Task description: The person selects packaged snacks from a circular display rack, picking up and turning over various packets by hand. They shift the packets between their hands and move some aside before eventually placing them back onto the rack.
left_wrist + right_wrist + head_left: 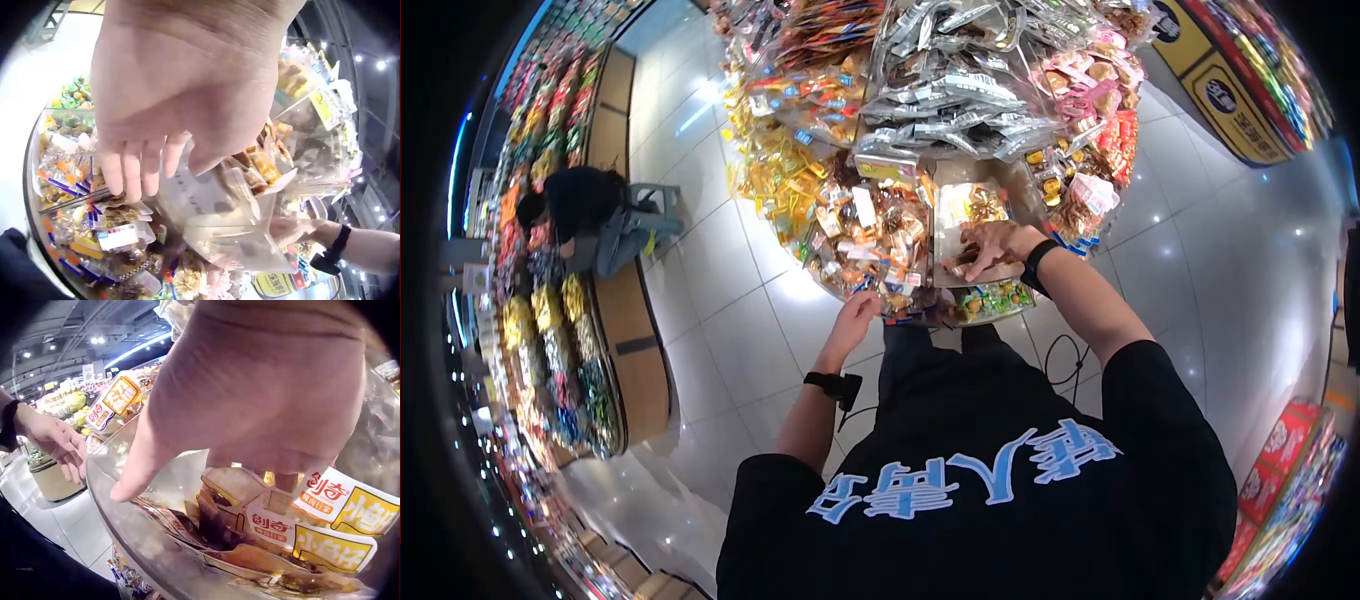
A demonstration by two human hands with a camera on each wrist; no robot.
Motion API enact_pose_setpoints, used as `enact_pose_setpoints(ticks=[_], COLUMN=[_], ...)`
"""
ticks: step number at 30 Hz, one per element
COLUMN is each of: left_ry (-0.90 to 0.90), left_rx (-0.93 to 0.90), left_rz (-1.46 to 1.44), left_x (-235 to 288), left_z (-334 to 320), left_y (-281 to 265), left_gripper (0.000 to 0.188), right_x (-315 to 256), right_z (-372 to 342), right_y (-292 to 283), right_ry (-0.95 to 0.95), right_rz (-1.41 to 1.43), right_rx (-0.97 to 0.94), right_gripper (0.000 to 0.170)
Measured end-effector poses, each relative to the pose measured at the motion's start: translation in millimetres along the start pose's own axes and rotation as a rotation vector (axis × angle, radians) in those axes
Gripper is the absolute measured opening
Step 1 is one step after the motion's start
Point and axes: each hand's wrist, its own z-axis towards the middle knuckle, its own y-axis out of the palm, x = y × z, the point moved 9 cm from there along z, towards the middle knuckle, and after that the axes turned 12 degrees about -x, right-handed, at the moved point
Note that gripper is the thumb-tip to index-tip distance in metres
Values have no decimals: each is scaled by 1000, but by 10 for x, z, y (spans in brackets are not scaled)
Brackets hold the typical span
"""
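Over a clear plastic bin [945, 222] the right hand [998, 246] reaches down with its fingers spread. In the right wrist view this hand [256, 387] is above brown snack packets with white-and-yellow labels [334, 550]; its thumb is extended beside the bin's rim [106, 494], and its other fingertips are hidden among the packets. The left hand [857, 318] is at the display's front edge, left of the bin. Seen in the left wrist view, the left hand [187, 87] hangs palm visible, fingers loosely extended, above wrapped snacks [119, 237], holding nothing visible.
Silver packets [960, 90] heap behind the bin, with yellow-wrapped snacks [775, 185] to the left and green-wrapped candies [995, 300] at the front. A person [590, 210] sits by the left shelves. Red boxes [1285, 440] stand at lower right. A cable [1065, 365] hangs near the right arm.
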Motion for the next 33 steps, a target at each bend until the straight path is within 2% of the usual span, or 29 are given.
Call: enact_pose_setpoints(ticks=[3, 4, 5, 8, 12, 17, 18, 19, 22, 23, 26, 27, 28, 29, 30, 33], left_ry=[7, 20, 34, 50, 114, 125, 92, 60, -43, -74, -157, -181, -205, -234, -239, -250], left_rx=[8, -3, -17, -33, -64, -88, -92, -97, -133, -149, -204, -215, -226, -249, -228, -165], left_rz=[-183, -147, -110, -112, -107, -29, -16, -4, 19, 38, 40, 15, -11, 90, 148, 253], left_x=[415, 514, 597, 965, 1379, 1445, 1412, 1381, 1189, 1110, 1003, 1079, 1113, 845, 896, 1243], left_z=[-91, -91, -77, 0, 218, 595, 627, 666, 825, 875, 974, 970, 980, 1133, 1137, 1078], left_y=[301, 382, 442, 612, 844, 960, 975, 993, 1054, 1067, 1131, 1183, 1236, 1244, 1254, 1304], left_gripper=[20, 22, 24, 26, 25, 24, 24, 24, 25, 26, 30, 31, 32, 44, 50, 72], right_x=[-50, -56, -71, -82, -119, 175, 238, 299, 402, 433, 880, 654, 671, 708, 731, 531], right_z=[6, -1, -17, -8, -46, -166, -238, -359, -664, -738, -604, -878, -930, -944, -961, -1198], right_y=[-11, 4, 14, -12, 17, -182, -233, -297, -366, -377, -314, -329, -289, -241, -180, -158], right_ry=[83, 120, 136, 182, 160, 117, 109, 128, 138, 95, -338, -306, -312, -317, -322, -405], right_rz=[-148, -187, -202, -388, -479, -223, -161, -104, 34, 55, 628, 737, 885, 1034, 1183, 1235], right_rx=[19, 21, 40, 169, 293, 494, 537, 670, 762, 824, 965, 926, 896, 863, 826, 924], right_gripper=[88, 87, 75, 65, 43, 25, 22, 19, 19, 18, 20, 19, 20, 21, 22, 20])
